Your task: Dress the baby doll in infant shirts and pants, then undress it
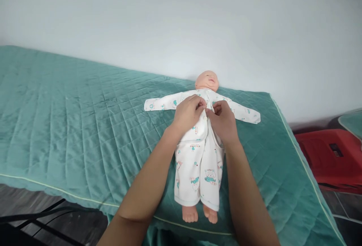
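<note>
A baby doll [207,80] lies on its back, head toward the wall and bare feet toward me. It wears a white printed top [166,101] with its sleeves stretched out to both sides, and matching trousers [187,170]. My left hand [189,112] pinches the front edge of the top at the chest. Close beside it, my right hand [223,119] pinches the other front edge, fingertips almost touching the left ones. A small button [206,118] shows just below my fingers. The fabric between the fingertips is partly hidden.
A green quilted cover [85,125] lies under the doll, with its edge close to me. A white wall [127,20] rises behind it. To the right, below the cover's edge, stands a red plastic object [333,159]. Black metal bars [36,217] show at the lower left.
</note>
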`<state>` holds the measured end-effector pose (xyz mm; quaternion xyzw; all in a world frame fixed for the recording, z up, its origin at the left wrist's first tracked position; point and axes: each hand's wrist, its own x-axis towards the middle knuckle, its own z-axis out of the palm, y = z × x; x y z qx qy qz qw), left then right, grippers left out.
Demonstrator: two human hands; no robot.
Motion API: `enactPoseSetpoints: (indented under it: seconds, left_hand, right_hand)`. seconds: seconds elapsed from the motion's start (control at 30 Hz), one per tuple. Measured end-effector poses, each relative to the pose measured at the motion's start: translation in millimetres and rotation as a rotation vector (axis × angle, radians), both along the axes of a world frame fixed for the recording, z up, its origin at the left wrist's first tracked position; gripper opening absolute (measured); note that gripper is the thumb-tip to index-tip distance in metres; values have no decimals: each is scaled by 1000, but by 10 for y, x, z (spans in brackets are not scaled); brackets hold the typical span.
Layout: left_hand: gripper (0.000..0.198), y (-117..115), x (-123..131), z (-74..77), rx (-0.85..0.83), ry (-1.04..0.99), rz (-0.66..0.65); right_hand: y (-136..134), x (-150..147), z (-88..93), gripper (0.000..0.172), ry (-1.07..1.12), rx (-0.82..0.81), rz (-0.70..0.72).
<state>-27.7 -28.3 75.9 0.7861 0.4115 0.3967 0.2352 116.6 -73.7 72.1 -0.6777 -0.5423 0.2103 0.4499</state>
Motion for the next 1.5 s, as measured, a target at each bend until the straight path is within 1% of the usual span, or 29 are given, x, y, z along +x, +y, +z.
enactPoseSetpoints:
  seconds: [0.07, 0.17, 0.27, 0.43, 0.53, 0.6, 0.67, 0.77, 0.9, 1.07, 1.33, 1.5]
  left_hand:
    - [10, -3, 18, 14, 0, -28, -2]
    - [8, -12, 67, 35, -66, -115, -7]
    - [8, -28, 115, 42, -105, -140, -6]
    - [9, -24, 108, 25, -156, -165, -25]
    - [10, -5, 76, 21, -195, -187, -51]
    - [10, 7, 58, 23, -219, -209, -67]
    - [10, 17, 41, 26, -247, -244, -86]
    - [11, 34, 14, 23, -291, -299, -113]
    - [12, 49, -9, 11, -323, -322, -131]
    - [11, 51, -3, 7, -326, -322, -116]
    - [10, 60, 10, 0, -295, -312, -109]
    - [11, 68, -1, -24, -284, -299, -117]
  right_hand:
    - [15, 17, 5, 17, 50, -2, 4]
    - [6, 34, 25, 16, 88, 0, 15]
    - [-11, 63, 32, 14, 124, 25, 60]
    - [16, 162, -19, 15, 318, 38, 197]
    - [26, 173, -5, 16, 405, 55, 186]
    - [13, 138, 53, 15, 394, 56, 139]
    - [-10, 81, 129, 14, 334, 61, 101]
    - [-34, 3, 197, 15, 269, 56, 108]
    - [-31, -20, 159, 17, 300, 56, 130]
    - [-34, 5, 116, 18, 317, 54, 122]
    - [-44, -32, 99, 21, 234, 51, 68]
    - [-47, -20, 95, 23, 206, 56, 119]
